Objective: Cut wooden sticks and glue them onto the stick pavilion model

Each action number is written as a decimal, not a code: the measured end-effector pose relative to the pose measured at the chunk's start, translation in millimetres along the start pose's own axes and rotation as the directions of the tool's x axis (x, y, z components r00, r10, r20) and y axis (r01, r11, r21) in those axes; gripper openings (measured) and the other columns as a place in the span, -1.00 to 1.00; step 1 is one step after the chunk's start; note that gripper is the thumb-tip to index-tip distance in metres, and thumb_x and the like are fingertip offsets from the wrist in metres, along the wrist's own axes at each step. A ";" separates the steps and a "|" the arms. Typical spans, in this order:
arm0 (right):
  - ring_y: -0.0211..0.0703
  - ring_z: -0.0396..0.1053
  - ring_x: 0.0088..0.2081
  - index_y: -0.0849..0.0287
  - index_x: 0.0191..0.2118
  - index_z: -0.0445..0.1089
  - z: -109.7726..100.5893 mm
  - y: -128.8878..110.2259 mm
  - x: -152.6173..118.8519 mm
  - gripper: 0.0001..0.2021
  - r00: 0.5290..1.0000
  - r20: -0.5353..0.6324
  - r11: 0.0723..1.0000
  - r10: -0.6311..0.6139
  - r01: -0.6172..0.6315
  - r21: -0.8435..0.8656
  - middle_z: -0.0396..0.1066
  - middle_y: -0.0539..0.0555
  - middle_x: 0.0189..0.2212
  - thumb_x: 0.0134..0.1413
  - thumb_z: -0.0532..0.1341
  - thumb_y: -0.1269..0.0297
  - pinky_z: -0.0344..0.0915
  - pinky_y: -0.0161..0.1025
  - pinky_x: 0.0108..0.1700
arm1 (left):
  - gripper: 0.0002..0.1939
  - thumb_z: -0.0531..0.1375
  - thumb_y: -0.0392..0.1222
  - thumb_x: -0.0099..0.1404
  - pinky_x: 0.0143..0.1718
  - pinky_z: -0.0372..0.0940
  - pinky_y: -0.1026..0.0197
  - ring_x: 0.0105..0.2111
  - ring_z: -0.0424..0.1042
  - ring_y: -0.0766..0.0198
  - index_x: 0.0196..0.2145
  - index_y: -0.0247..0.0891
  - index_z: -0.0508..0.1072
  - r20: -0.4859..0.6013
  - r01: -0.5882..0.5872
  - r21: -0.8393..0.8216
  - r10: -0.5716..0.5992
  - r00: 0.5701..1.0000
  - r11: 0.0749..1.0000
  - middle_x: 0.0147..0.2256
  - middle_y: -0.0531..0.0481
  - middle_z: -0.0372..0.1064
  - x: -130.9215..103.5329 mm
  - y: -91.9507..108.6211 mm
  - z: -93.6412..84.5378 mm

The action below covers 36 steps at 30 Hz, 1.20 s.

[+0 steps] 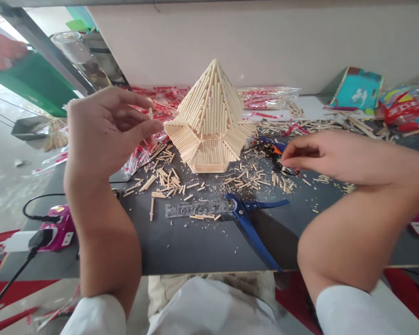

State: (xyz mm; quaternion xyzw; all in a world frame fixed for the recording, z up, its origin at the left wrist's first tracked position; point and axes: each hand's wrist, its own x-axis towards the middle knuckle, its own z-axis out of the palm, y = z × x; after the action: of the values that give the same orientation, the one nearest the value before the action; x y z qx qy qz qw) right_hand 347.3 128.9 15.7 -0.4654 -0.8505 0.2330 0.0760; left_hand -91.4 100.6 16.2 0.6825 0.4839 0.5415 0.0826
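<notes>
A pagoda-shaped model [214,109] made of thin wooden sticks stands on the dark table, with a pointed roof and a flared base. To its left, my left hand [113,123] is raised and pinches a short wooden stick [150,113] between thumb and fingertips. On the other side, my right hand [323,153] has its thumb and fingers closed together. What they hold, if anything, is too small to make out. Just behind those fingertips lies a blue and orange tool [278,148], partly hidden by the hand.
Blue-handled cutters [246,218] and a clear ruler [195,208] lie in front of the model. Cut stick pieces [167,181] are scattered around. Red-and-clear plastic packets [268,97] lie behind. A magenta power socket [61,228] with plugs sits at left.
</notes>
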 end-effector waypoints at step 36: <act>-0.26 0.32 -0.47 0.14 -0.27 0.52 46.8 -108.1 47.8 -0.55 0.959 -0.278 0.649 -0.060 0.249 0.718 0.41 -0.02 -0.50 0.07 0.48 -0.19 0.26 -0.27 -0.46 | -0.67 0.44 -0.24 0.33 -0.23 0.68 0.21 -0.26 0.71 0.24 0.04 -0.08 0.60 0.360 -0.122 -0.191 0.185 0.914 0.974 -0.22 0.14 0.69 -24.6 65.1 69.2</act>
State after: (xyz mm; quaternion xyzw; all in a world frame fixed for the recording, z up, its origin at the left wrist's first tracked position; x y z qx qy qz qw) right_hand 222.8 103.8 20.8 -0.3422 -0.7017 0.4982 0.3772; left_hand 3.8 76.8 13.8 0.8002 0.3577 0.4437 0.1866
